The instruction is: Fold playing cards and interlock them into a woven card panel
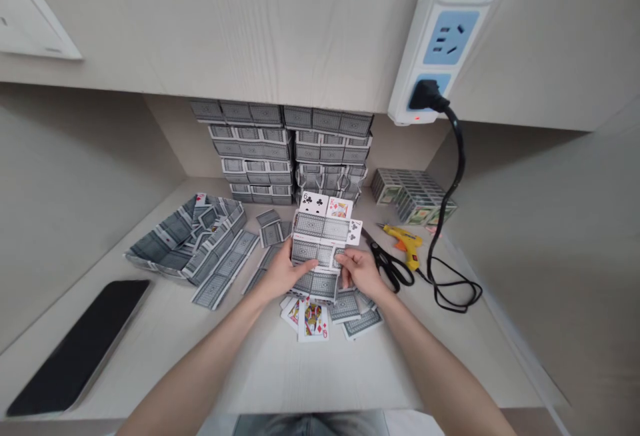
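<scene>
A box-like structure of joined playing cards, mostly showing patterned backs, is between my hands at the middle of the desk. My left hand grips its left side, thumb across the front. At its right side, my right hand pinches a card edge between thumb and fingers. A six of clubs and a king of diamonds stick out at the top, a club card at the right. Loose cards lie beneath and around it, among them a face-up queen.
Stacked card blocks stand at the back. On the left are a card-made tray and a black flat object. On the right lie black scissors, a yellow glue gun with its cord, and wrapped card packs. A power strip hangs above.
</scene>
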Demonstrator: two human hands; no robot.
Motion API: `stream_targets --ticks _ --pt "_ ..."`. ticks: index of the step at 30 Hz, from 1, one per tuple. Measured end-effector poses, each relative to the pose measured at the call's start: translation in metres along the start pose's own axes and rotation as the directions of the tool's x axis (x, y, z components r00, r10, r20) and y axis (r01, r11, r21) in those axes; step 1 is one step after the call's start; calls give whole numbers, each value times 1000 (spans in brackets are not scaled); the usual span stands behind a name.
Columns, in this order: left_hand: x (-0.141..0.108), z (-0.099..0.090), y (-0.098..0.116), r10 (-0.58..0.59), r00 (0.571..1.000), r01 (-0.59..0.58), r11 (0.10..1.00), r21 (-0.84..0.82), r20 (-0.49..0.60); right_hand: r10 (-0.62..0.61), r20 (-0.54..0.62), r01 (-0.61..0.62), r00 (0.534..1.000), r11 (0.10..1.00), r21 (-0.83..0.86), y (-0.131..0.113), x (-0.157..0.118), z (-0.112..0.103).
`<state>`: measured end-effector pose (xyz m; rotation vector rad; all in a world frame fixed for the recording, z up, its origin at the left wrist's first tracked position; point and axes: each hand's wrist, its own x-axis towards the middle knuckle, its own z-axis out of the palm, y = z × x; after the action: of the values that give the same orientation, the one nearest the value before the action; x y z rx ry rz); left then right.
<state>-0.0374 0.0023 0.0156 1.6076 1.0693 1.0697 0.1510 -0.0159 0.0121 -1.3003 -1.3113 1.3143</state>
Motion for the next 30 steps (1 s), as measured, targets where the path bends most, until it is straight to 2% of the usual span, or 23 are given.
stream_targets --ticks 7,11,15,18,20,22,25,30 --pt "0 2 0 44 999 -44 999 16 -1 -74 -109 64 991 994 -88 -1 -5 3" --pt "1 0 0 8 1000 -6 999 -47 26 -105 -114 94 988 991 -97 -1 -2 2" --pt "2 -6 8 -103 987 127 967 -220 120 -117 -73 115 990 993 -24 -1 2 1" --pt "2 -14 17 -229 957 284 869 -404 181 -95 -33 97 995 995 39 -3 2 1" --pt "2 -19 22 -288 943 332 790 -515 166 -71 16 70 997 996 59 -5 -1 2" --pt "3 -23 25 -306 942 328 753 -570 138 -44 78 38 996 996 80 -7 -5 3" --pt "5 -24 22 -300 949 304 776 -553 102 -33 132 20 991 995 102 -7 -8 5" --pt "8 -19 8 -304 952 253 860 -444 -45 -61 77 50 995 990 130 -4 -6 7"
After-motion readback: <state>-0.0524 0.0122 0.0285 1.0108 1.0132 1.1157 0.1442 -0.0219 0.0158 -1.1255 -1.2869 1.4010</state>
